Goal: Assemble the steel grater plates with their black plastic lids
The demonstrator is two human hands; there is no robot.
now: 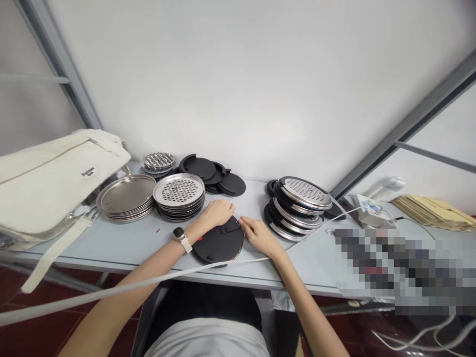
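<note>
A round black disc (219,247) lies on the table in front of me, with a small tab-like bar and a red spot on its upper face. My left hand (221,212), with a watch on its wrist, is curled over the disc's far edge; its fingertips are mostly hidden. At the right edge of the disc, my right hand (260,236) pinches at a small shiny metal piece (238,222), too small to make out fully. Just left of the disc stands a stack of round metal grater plates (179,190).
Plain metal discs (127,194) are stacked at the left beside a cream bag (55,173). Black round parts (232,184) and small graters (159,161) lie behind. Graters in black holders (303,194) are piled right. A white cable (167,277) crosses in front; cardboard pieces (431,210) lie far right.
</note>
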